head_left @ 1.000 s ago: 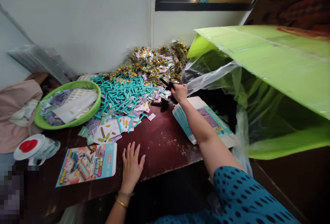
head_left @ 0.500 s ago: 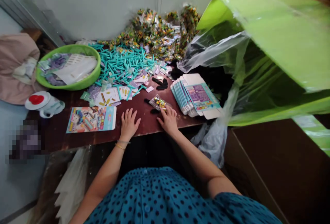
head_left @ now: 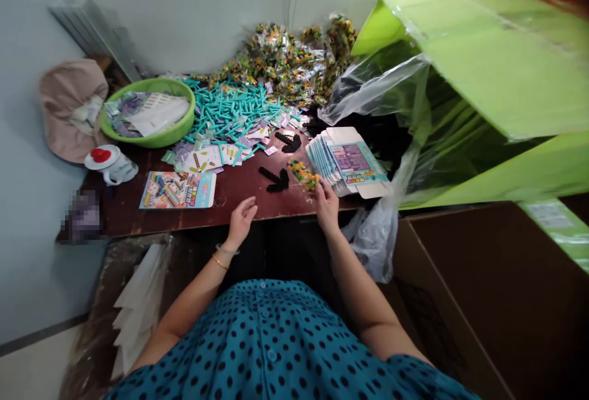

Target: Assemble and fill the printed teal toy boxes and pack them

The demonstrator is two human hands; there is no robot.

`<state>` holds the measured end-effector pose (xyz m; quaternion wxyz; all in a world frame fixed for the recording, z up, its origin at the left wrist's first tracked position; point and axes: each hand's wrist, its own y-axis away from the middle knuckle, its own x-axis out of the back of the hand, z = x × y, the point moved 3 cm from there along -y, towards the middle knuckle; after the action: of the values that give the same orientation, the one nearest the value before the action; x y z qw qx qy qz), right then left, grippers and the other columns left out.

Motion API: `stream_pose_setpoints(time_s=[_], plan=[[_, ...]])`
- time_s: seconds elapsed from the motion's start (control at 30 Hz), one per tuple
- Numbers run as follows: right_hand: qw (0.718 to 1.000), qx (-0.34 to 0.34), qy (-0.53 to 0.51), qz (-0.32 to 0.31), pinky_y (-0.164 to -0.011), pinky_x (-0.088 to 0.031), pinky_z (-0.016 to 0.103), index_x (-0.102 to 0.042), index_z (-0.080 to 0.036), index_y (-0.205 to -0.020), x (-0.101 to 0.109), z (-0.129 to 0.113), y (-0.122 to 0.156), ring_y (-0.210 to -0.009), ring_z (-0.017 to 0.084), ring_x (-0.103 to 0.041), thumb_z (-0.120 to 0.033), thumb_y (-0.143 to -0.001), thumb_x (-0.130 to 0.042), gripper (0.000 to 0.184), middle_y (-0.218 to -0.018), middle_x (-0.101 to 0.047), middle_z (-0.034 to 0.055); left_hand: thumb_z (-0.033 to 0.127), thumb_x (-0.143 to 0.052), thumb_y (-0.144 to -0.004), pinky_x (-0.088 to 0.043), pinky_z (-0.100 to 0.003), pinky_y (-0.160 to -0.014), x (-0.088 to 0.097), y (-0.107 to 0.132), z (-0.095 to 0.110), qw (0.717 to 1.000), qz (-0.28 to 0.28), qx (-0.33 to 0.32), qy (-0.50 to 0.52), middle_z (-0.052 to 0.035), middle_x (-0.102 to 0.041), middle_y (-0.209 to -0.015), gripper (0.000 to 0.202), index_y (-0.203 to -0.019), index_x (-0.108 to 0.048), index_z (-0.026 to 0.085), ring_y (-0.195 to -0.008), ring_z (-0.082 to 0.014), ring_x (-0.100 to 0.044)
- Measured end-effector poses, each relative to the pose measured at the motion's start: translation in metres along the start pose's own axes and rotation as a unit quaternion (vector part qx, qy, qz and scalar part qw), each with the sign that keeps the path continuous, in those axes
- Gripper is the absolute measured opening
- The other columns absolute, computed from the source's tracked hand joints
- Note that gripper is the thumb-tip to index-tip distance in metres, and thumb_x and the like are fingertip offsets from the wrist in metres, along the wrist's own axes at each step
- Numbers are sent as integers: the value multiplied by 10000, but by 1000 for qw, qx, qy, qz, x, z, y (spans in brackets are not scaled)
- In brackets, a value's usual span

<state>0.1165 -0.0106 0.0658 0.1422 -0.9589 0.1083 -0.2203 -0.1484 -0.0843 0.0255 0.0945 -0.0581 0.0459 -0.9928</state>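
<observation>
In the head view my right hand (head_left: 327, 205) pinches the near end of a small clear bag of coloured pieces (head_left: 302, 175), green, yellow and orange. My left hand (head_left: 242, 221) hovers by the table's front edge, fingers apart and slightly curled, holding nothing. Between and beyond the hands lies a black studded plastic piece (head_left: 276, 180), with a similar black piece (head_left: 288, 142) behind it. Just right of the bag, flat printed cartons (head_left: 324, 161) lean in an overlapping stack. To the left, another flat printed carton (head_left: 178, 190) lies face up.
Teal sticks (head_left: 230, 108) and printed cards (head_left: 202, 159) cover the back. Behind them rises a heap of filled bags (head_left: 285, 62). A green basin (head_left: 151, 137) and a lidded mug (head_left: 118, 170) stand left. On the right, a large green box (head_left: 483, 50) with plastic lining overhangs the table.
My right hand has picked up the small bag and shifted it right, uncovering the black piece beneath. My left hand has lifted from the tabletop and drawn back slightly. The camera view has shifted.
</observation>
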Motion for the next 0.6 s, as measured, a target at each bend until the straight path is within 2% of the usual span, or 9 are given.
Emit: stream_pose_setpoints(time_s=[0.03, 0.07, 0.13, 0.2, 0.27, 0.33, 0.47, 0.53, 0.6], plan=[[1000, 18, -6, -2, -1100, -498, 502, -566, -229, -1485, -2, -11, 21, -1282, 287, -624, -487, -1035, -374, 553, -1386, -660, 134, 459, -621, -962, -504, -482, -1102, -8, 14, 4, 990, -25, 61, 121, -163, -645, -1399, 485, -1364, -604, 187, -1263, -269, -644], [999, 50, -3, -20, -1093, -506, 520, -576, -281, -1478, -6, -23, 44, -1275, 291, -627, -469, -1034, -400, 513, -1375, -662, 119, 519, -629, -947, -501, -496, -1106, -15, 27, 9, 965, -52, 116, 228, -160, -630, -1427, 552, -1398, -578, 205, -1279, -280, -637], [980, 159, 18, -117, -1095, -504, 548, -583, -389, -1460, -20, -47, 92, -1298, 305, -604, -450, -1003, -513, 466, -1387, -644, 87, 588, -614, -937, -499, -505, -1110, -21, 44, 18, 912, -88, 189, 353, -168, -631, -1428, 608, -1398, -582, 193, -1292, -300, -630], [935, 266, 28, -232, -1122, -483, 562, -533, -437, -1491, -35, -64, 130, -1370, 320, -541, -455, -944, -638, 557, -1470, -582, 64, 539, -637, -931, -522, -479, -1084, -15, 47, 22, 889, -87, 237, 383, -184, -691, -1332, 556, -1308, -648, 132, -1239, -311, -664], [906, 309, 28, -288, -1157, -448, 567, -473, -421, -1537, -43, -68, 143, -1427, 324, -479, -454, -926, -675, 644, -1528, -530, 60, 417, -651, -924, -553, -438, -1044, -2, 42, 20, 883, -65, 273, 376, -186, -737, -1231, 455, -1228, -688, 80, -1160, -300, -705], [915, 289, 39, -277, -1165, -434, 562, -499, -385, -1522, -45, -60, 125, -1415, 314, -481, -428, -965, -624, 573, -1493, -553, 78, 319, -614, -924, -568, -401, -1021, 11, 35, 13, 867, -43, 304, 393, -177, -753, -1192, 382, -1193, -697, 61, -1110, -273, -727], [948, 216, 108, -208, -1151, -426, 546, -652, -271, -1376, -53, -22, 43, -1338, 315, -515, -412, -1002, -534, 417, -1409, -585, 140, 121, -620, -841, -562, -343, -1030, 19, 36, 3, 829, -38, 330, 450, -140, -767, -1154, 314, -1144, -695, 77, -1053, -219, -744], [948, 210, 147, -190, -1165, -397, 534, -634, -223, -1393, -65, -2, 7, -1377, 317, -475, -386, -997, -526, 442, -1460, -551, 156, 42, -670, -758, -580, -328, -980, 15, 39, 2, 835, -46, 321, 444, -117, -777, -1117, 391, -1145, -691, 93, -990, -209, -755], [935, 219, 191, -202, -1177, -361, 543, -570, -200, -1462, -79, 15, -15, -1445, 328, -399, -372, -986, -545, 507, -1544, -491, 156, 8, -712, -693, -597, -317, -902, 13, 38, 1, 852, -32, 305, 424, -97, -788, -1053, 431, -1114, -699, 102, -920, -207, -761]])
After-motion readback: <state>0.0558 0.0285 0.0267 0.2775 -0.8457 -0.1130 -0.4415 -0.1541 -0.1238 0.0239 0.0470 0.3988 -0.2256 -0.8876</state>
